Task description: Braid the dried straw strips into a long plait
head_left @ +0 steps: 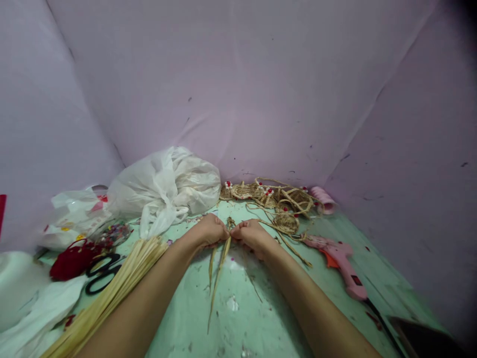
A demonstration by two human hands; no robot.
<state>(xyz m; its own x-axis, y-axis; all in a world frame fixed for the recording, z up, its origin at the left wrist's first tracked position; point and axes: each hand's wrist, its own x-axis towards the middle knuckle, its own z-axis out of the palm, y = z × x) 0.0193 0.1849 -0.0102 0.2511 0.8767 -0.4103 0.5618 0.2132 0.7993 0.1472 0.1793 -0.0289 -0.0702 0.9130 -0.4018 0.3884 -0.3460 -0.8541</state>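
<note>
Both hands meet over the middle of the table, fingers pinched close together. My left hand [213, 229] is closed on dry straw strips [222, 264], whose long tapered ends hang down toward me. Close beside it, my right hand [249, 233] pinches the same strips near their top. A small tuft of the braided or knotted straw [230, 222] sticks up between the two hands; its exact shape is too small to make out. Beneath my left forearm lies a bundle of pale straw strips [128, 273].
A pink glue gun [341, 258] lies at right with its cord running toward me. Braided straw pieces with red and white beads [268, 193] and a pink thread spool [323, 200] sit at the back. At left are a white plastic bag [167, 184], black-handled scissors [102, 272] and red yarn [74, 261].
</note>
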